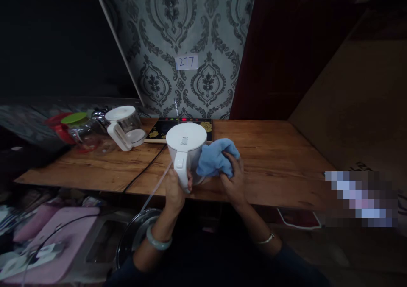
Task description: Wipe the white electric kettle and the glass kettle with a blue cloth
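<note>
Now | white kettle (186, 149) stands upright near the desk (273, 160) front edge | left hand (174, 189), grip closed around its handle, seemingly to steady it | right hand (233, 176), grip bunched on blue cloth (216, 157), presses it against the kettle's side | glass jug (125, 128) and induction cooktop (159, 132) sit behind, apart.

A wooden table (273, 151) is set against a wall covered in grey damask-patterned wallpaper (178, 28). A small label reading 277 (186, 62) is fixed to the wallpaper above the table. To the right of the table, a dark red panel (273, 54) and a brown surface (359, 109) are seen. Left of the wallpaper, deep darkness is found. The light is dim.
</note>
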Motion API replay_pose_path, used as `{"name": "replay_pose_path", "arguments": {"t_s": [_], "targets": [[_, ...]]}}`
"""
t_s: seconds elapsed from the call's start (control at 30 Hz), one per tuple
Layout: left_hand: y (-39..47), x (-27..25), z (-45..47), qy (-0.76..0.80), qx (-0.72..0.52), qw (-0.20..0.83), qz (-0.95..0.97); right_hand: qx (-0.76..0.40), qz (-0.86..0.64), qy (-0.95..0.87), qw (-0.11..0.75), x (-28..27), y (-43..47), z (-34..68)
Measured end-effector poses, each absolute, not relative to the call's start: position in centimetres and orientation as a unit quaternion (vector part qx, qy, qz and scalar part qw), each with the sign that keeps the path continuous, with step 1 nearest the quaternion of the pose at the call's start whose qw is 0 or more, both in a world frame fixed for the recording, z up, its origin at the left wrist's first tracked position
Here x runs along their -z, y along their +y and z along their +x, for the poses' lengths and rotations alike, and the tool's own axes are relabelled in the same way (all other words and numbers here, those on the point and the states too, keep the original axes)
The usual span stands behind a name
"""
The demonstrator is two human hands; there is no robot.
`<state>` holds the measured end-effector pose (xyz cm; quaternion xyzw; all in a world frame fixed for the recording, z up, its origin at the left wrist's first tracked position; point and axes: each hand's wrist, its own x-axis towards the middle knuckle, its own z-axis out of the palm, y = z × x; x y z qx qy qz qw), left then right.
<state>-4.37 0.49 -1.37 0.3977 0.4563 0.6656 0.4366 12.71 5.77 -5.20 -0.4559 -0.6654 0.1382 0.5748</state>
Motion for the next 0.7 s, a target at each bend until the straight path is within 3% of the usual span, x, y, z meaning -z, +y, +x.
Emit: {"name": "replay_pose_path", "arguments": {"t_s": [0.23, 0.43, 0.57, 0.7], "targets": [[0.1, 1.9, -1.7, 0.429, -0.677, 0.415, 0.430, -0.121, -0.396, -0.732, 0.541, 8.2, 5.4, 10.5], [0.1, 1.9, -2.1, 0.411, -0.669, 0.433, 0.443, -0.101, -0.425, -0.798, 0.414, 10.0, 4.4, 13.6], [-0.5, 1.3, -2.9, 0.430, -0.634, 0.407, 0.496, -0.154, -0.432, -0.743, 0.487, 8.1, 3.7, 14.7], [-1.2, 0.6, -4.3, 0.482, -0.630, 0.282, 0.540, -0.165, -0.435, -0.683, 0.563, 3.6, 2.2, 14.6]]}}
